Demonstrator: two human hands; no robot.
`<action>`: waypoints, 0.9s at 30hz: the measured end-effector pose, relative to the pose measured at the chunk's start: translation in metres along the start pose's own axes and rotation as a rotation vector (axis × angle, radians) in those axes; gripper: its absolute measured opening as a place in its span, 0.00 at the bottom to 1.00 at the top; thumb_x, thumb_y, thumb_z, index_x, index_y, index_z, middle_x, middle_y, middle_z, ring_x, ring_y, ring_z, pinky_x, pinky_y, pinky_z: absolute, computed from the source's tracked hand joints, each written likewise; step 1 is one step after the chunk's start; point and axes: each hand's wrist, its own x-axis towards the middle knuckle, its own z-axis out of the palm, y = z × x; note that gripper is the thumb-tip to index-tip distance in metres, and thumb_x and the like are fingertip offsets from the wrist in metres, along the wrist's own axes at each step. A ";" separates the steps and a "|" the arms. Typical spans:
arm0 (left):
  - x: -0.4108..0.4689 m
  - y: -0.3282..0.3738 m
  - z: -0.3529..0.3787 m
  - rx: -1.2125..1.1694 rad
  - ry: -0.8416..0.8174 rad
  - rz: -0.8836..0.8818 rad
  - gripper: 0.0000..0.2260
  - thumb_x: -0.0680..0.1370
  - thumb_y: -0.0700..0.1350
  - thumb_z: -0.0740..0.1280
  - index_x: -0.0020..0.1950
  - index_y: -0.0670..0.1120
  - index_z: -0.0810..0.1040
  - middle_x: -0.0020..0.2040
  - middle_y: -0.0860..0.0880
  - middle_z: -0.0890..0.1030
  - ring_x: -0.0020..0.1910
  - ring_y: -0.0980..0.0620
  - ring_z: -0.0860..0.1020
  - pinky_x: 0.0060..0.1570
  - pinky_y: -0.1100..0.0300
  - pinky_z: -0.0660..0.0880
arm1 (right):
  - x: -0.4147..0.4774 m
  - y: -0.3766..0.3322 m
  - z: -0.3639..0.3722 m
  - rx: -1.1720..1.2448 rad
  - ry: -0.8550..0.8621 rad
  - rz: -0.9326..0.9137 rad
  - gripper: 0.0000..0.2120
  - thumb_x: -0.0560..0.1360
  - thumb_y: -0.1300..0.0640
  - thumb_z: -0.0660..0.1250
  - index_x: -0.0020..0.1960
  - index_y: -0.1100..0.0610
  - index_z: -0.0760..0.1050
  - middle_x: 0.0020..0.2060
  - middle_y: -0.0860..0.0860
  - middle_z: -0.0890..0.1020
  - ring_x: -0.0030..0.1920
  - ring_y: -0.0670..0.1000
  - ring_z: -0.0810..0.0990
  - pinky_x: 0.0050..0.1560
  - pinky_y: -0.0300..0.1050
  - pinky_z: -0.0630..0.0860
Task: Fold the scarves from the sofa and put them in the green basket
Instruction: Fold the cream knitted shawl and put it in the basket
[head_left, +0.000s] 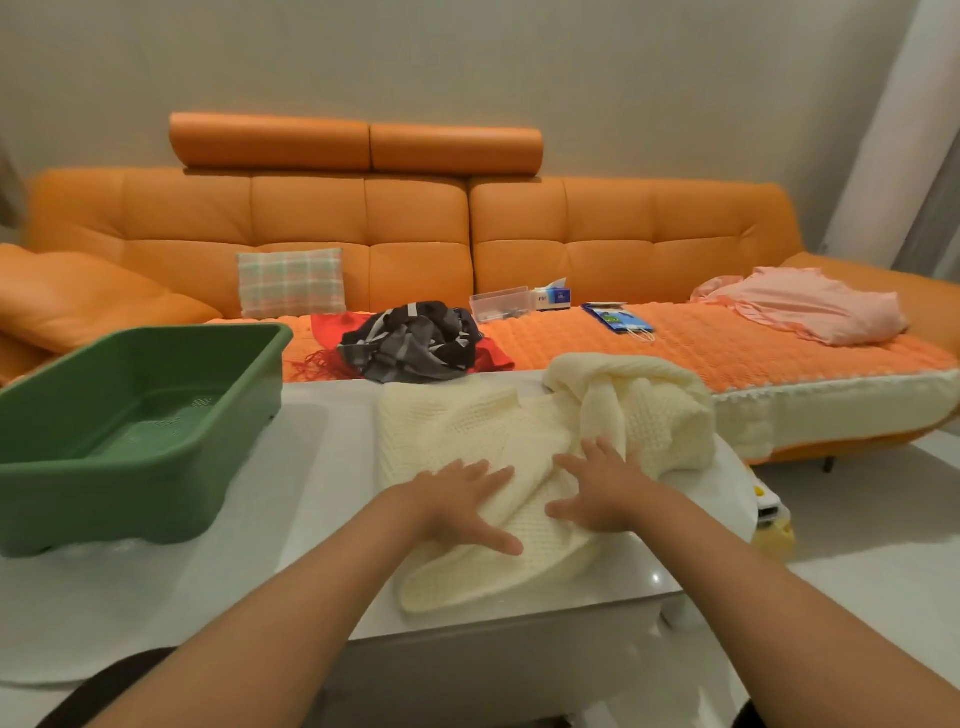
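A cream knitted scarf (467, 431) lies partly spread on the white table (322, 467), bunched up at its right end. My left hand (462, 499) presses flat on the scarf with fingers spread. My right hand (597, 488) lies flat on it just to the right, fingers straight. The green basket (62, 483) stands empty at the table's left. On the orange sofa (363, 234) behind the table, a crumpled black-and-grey scarf (415, 340) sits on top of a red fringed scarf (324, 332).
A plaid cushion (291, 283), a clear plastic box (498, 304), a tissue box (553, 296), a blue bag (618, 318) and a pink pillow (810, 306) lie on the sofa. A yellow-white object (774, 519) sits on the floor right of the table.
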 end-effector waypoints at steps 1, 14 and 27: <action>0.001 -0.005 0.000 0.034 -0.002 -0.037 0.48 0.66 0.78 0.62 0.78 0.66 0.40 0.81 0.57 0.41 0.80 0.48 0.41 0.75 0.38 0.45 | 0.003 -0.004 0.002 0.052 -0.014 -0.008 0.38 0.76 0.33 0.60 0.81 0.43 0.49 0.81 0.54 0.43 0.80 0.56 0.37 0.77 0.64 0.41; -0.014 -0.088 -0.042 0.189 0.069 -0.554 0.28 0.77 0.53 0.56 0.77 0.49 0.61 0.76 0.44 0.64 0.73 0.41 0.64 0.71 0.41 0.60 | 0.053 -0.074 -0.011 0.028 0.281 -0.290 0.28 0.76 0.60 0.59 0.75 0.46 0.66 0.74 0.48 0.68 0.73 0.52 0.64 0.72 0.53 0.59; 0.032 -0.032 -0.033 -0.048 0.516 -0.019 0.16 0.76 0.35 0.62 0.56 0.50 0.83 0.50 0.53 0.82 0.50 0.50 0.79 0.43 0.59 0.72 | 0.091 -0.045 -0.012 -0.316 0.583 -0.391 0.13 0.81 0.53 0.60 0.60 0.45 0.80 0.59 0.52 0.74 0.58 0.54 0.70 0.59 0.51 0.68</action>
